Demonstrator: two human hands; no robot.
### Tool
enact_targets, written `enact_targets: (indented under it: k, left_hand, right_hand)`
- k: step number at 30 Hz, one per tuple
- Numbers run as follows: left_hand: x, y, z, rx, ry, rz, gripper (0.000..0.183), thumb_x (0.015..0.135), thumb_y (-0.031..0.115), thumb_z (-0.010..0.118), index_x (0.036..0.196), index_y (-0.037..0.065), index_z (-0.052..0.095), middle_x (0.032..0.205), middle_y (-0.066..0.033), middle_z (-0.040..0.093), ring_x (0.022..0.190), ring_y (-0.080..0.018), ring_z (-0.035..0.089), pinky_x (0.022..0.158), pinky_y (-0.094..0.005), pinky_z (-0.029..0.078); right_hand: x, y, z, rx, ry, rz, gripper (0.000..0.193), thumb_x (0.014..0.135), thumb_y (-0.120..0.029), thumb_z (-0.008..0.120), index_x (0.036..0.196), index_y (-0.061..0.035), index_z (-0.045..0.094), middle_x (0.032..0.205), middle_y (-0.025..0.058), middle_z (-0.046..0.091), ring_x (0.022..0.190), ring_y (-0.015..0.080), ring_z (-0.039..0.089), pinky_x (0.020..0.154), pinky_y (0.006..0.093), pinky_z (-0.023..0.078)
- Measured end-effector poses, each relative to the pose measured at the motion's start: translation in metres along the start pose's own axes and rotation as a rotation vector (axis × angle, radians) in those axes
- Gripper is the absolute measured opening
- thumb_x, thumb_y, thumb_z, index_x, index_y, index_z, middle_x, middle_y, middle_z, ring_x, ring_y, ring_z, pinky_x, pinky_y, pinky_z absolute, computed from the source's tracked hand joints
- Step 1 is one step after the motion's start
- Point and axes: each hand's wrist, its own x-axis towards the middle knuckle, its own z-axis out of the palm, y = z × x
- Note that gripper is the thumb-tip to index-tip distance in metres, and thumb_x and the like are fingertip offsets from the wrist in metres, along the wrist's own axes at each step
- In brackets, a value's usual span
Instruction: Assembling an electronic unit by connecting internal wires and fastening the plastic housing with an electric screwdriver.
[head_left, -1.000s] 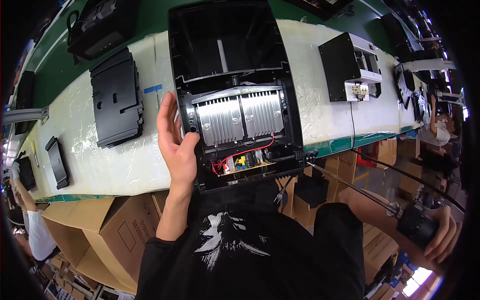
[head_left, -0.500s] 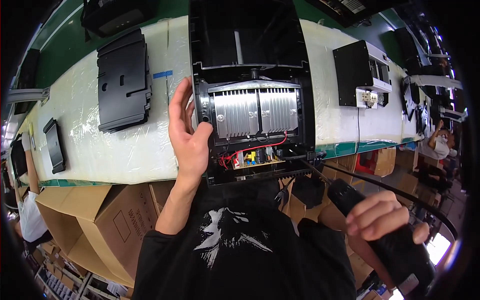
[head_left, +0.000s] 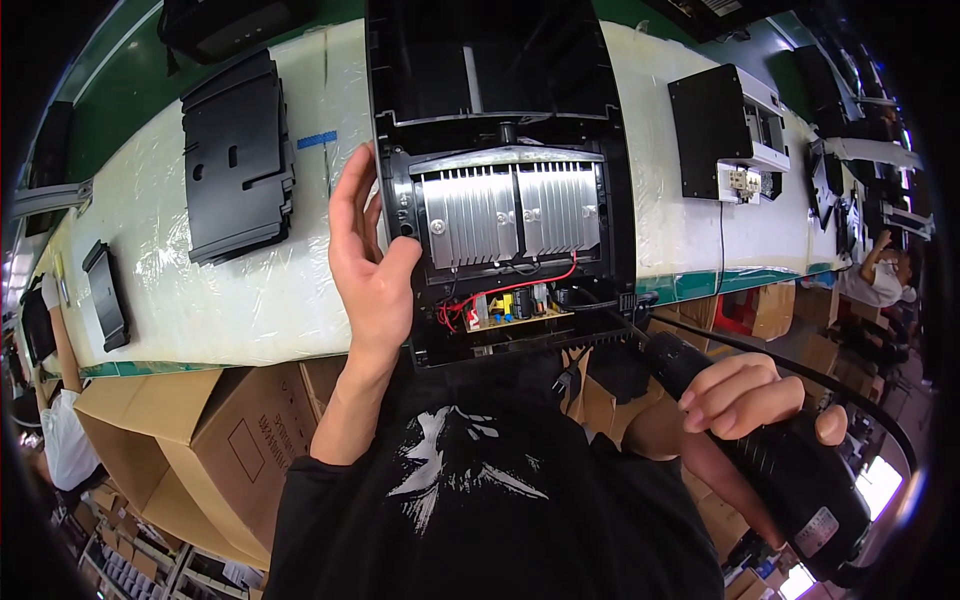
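A large open black housing [head_left: 617,190] lies in front of me. Inside it two finned silver heat sinks [head_left: 470,215] sit side by side, with a red wire [head_left: 522,281] and a small circuit board [head_left: 515,318] nearer to me. My left hand [head_left: 372,270] clasps the housing's left wall, thumb over the rim and fingers along the outside. In my right hand [head_left: 748,395] is a black electric screwdriver [head_left: 800,475], gripped round its body. Its thin bit points at the housing's near right corner, by a black cable [head_left: 592,300]; whether the tip touches is too small to tell.
Flat black panels [head_left: 237,165] and a small black part [head_left: 106,295] lie on the film-covered table [head_left: 270,315] at left. A black-and-white device [head_left: 710,130] stands at right. An open cardboard box [head_left: 215,420] is below the table edge. Other people [head_left: 885,280] work at both sides.
My right hand has brought the screwdriver left and farther from me, closer to the housing's near right corner. My left hand keeps its place on the wall. The whole view has shifted slightly.
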Motion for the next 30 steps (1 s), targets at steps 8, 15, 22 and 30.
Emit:
enact_targets:
  k: [8,15,22,30]
  left_hand:
    - [-0.001,-0.001,-0.001,0.076,-0.019,0.035,0.072,0.065,-0.011,0.039,0.137,-0.005,0.032,0.139,-0.0163,0.036,0.125,-0.0248,0.041,0.105,-0.0326,0.031]
    - [-0.001,0.0,0.001,0.073,-0.014,0.018,0.072,0.065,-0.011,0.039,0.137,-0.005,0.032,0.139,-0.0167,0.036,0.125,-0.025,0.041,0.106,-0.0335,0.03]
    - [0.001,0.0,0.001,0.062,-0.017,0.05,0.073,0.065,-0.011,0.039,0.137,-0.006,0.03,0.139,-0.0184,0.036,0.126,-0.0253,0.041,0.106,-0.0331,0.03]
    - [-0.001,0.003,0.001,0.027,-0.018,-0.001,0.072,0.065,-0.012,0.04,0.136,-0.006,0.031,0.135,-0.0172,0.04,0.124,-0.0235,0.043,0.105,-0.0313,0.031]
  right_hand:
    - [-0.006,0.012,-0.007,0.06,0.1,-0.014,0.085,0.073,-0.07,0.059,0.121,-0.0032,0.037,0.073,0.0116,0.051,0.048,0.0191,0.05,0.043,0.029,0.046]
    - [-0.011,0.014,0.001,0.049,0.109,-0.015,0.082,0.074,-0.07,0.057,0.117,-0.0028,0.037,0.074,0.013,0.051,0.049,0.0203,0.05,0.044,0.0304,0.046]
    - [-0.009,0.01,-0.001,0.007,0.035,-0.014,0.083,0.073,-0.07,0.059,0.118,-0.0034,0.037,0.075,0.0129,0.053,0.049,0.0197,0.051,0.043,0.0297,0.047]
    - [0.017,-0.031,-0.043,0.136,0.052,-0.063,0.074,0.081,-0.043,0.067,0.128,0.0053,0.037,0.066,0.004,0.053,0.044,0.0139,0.053,0.037,0.0238,0.049]
